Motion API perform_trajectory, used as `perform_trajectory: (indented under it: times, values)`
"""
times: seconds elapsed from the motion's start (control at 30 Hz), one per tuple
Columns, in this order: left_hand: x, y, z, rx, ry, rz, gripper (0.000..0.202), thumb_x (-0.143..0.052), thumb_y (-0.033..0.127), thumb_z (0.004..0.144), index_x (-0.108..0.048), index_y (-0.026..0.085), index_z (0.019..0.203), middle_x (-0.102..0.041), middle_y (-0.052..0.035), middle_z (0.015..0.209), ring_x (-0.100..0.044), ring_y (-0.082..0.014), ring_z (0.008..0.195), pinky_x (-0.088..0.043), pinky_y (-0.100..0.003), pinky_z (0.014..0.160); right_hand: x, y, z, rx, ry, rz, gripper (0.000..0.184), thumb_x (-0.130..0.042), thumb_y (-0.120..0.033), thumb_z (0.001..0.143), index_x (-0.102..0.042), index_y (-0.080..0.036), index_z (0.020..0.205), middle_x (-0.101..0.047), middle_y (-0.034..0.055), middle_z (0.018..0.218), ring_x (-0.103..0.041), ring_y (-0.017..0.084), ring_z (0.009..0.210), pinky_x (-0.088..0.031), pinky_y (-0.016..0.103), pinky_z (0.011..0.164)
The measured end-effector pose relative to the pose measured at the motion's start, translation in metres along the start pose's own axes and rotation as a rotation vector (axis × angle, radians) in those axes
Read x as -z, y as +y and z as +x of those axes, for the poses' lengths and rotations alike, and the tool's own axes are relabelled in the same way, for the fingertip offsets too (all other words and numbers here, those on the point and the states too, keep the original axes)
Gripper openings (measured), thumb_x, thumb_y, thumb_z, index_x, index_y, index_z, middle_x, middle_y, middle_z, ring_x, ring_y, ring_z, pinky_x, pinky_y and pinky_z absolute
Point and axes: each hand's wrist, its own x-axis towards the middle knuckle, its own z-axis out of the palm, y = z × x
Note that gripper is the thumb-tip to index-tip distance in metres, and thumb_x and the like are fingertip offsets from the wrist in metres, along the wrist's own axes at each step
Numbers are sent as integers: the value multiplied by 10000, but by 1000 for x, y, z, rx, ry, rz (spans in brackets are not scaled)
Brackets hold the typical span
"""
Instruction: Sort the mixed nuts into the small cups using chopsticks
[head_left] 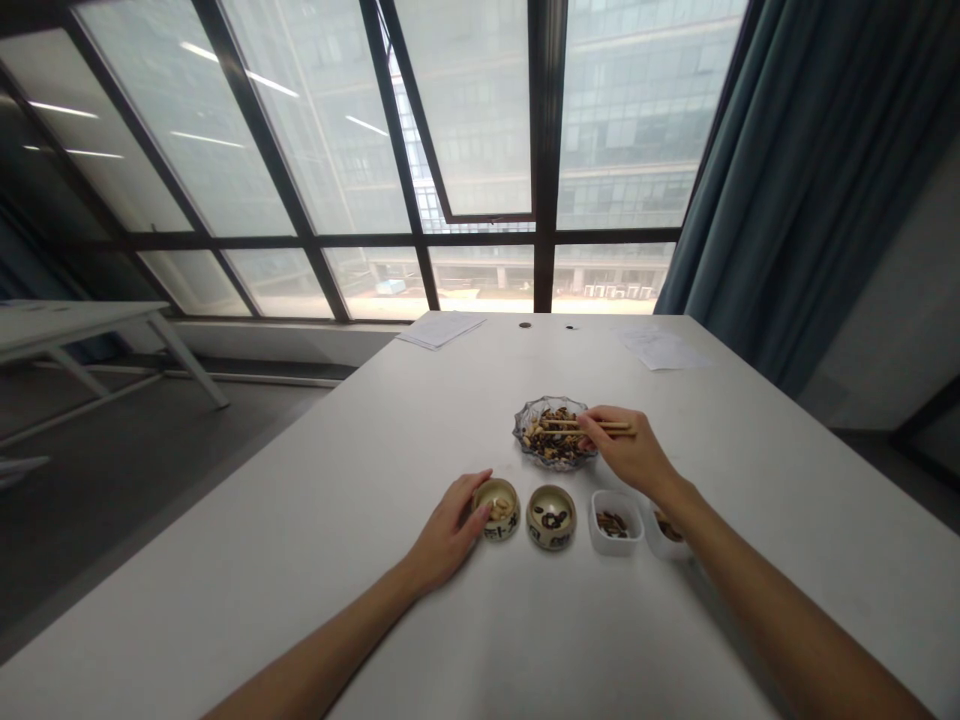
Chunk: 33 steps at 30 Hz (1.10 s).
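Observation:
My right hand [626, 452] is shut on a pair of wooden chopsticks [600, 427], whose tips reach into a patterned glass bowl [532, 432] heaped with mixed dark and tan nuts and seeds [555, 437]. My left hand [448, 532] rests against the side of a small painted ceramic bowl [496, 535] holding pale pieces. Beside it stands a matching ceramic bowl [551, 518] with dark pieces inside. To the right are a white square dish [615, 525] and a second white dish [666, 532], both holding brown pieces; my right forearm partly hides the second.
All of this stands on a long white table [375, 560]. Loose papers [441, 330] and another sheet [661, 350] lie at its far end, near several small dark discs [525, 324]. Another white table [75, 325] stands to the left, with tall windows beyond.

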Motion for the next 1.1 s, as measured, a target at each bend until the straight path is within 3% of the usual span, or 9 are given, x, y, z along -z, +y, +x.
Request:
perform_trajectory:
  times: [0.3, 0.53, 0.8, 0.97, 1.1]
  values:
    - [-1, -1, -1, 17, 1, -18, 527, -502, 530, 1047, -536, 211, 1465, -597, -138, 1423, -562, -297, 1312, -433, -451, 1140, -5, 6, 1, 140, -100, -160, 297, -601, -371, 998, -775, -189, 840, -768, 63, 794, -706, 218, 709, -521, 312, 655]
    - [-2, 0, -1, 30, -12, -33, 534, -484, 539, 1053, -514, 205, 1469, -578, -152, 1437, -555, -296, 1321, -425, -467, 1153, -4, 5, 0, 151, -69, -195, 362, -572, -359, 1020, -760, -182, 766, -762, 47, 730, -677, 194, 642, -454, 293, 605]
    - [-1, 1, -1, 32, -13, -28, 521, -486, 520, 1055, -510, 214, 1477, -579, -147, 1439, -550, -299, 1325, -426, -479, 1153, -3, -1, -1, 150, -44, -181, 363, -589, -371, 1015, -749, -180, 751, -762, 42, 716, -680, 198, 632, -453, 292, 593]
    - [-1, -4, -1, 24, -12, -38, 666, -720, 521, 921, -511, 227, 1480, -571, -148, 1443, -557, -326, 1318, -435, -496, 1147, 3, -12, -2, 144, -13, -168, 331, -595, -378, 1015, -768, -181, 813, -779, 54, 759, -709, 219, 670, -492, 304, 616]
    - [-3, -7, -1, 12, -17, -26, 852, -887, 452, 769, -492, 227, 1489, -548, -153, 1458, -541, -345, 1341, -408, -503, 1174, 12, -38, -8, 213, 0, -186, 325, -591, -365, 1026, -769, -187, 821, -773, 57, 767, -700, 209, 661, -499, 303, 608]
